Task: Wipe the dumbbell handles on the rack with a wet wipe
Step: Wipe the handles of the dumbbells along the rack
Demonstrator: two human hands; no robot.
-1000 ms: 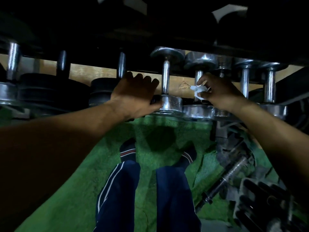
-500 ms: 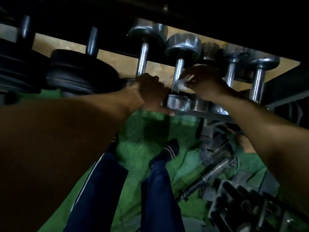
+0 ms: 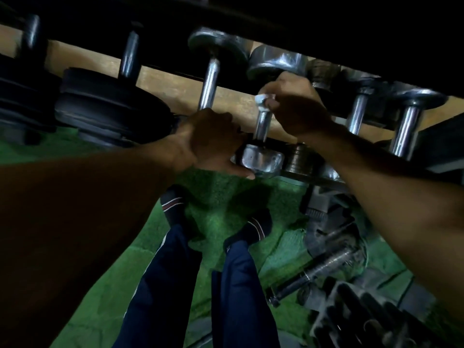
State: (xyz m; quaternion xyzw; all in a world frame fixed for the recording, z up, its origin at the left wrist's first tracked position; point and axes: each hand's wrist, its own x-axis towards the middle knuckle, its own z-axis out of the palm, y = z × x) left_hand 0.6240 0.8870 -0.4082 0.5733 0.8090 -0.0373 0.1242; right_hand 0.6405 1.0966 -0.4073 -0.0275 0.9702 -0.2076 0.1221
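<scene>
Nearest to me, my legs in navy track trousers [image 3: 241, 292] and dark striped socks [image 3: 253, 228] stand on green turf [image 3: 105, 292], with a loose threaded bar [image 3: 319, 270] lying on the floor to the right.

Further out, my left hand [image 3: 213, 144] rests against the front edge of the rack [image 3: 303, 178], fingers curled over the rail and thumb stretched along under the near chrome head [image 3: 262, 159] of the dumbbell I am cleaning; it pinches nothing that I can make out.

That dumbbell lies across the rack with its long axis running away from me, near head toward me, far head [image 3: 278, 62] under the dark upper shelf. Its handle [image 3: 262, 125] shows bare steel from the near head up to my right hand [image 3: 298, 109]. This hand reaches in from the right, wrist bent, fingers closed round the far part of the handle and squeezing the white wet wipe [image 3: 261, 99] against it.

Half a second ago the wipe was lower on the same handle; my right hand has slid it up toward the far head, and my view has pushed closer in.

Beyond, neighbouring chrome dumbbells [image 3: 211, 79] and black plate dumbbells [image 3: 105, 106] lie parallel.
</scene>
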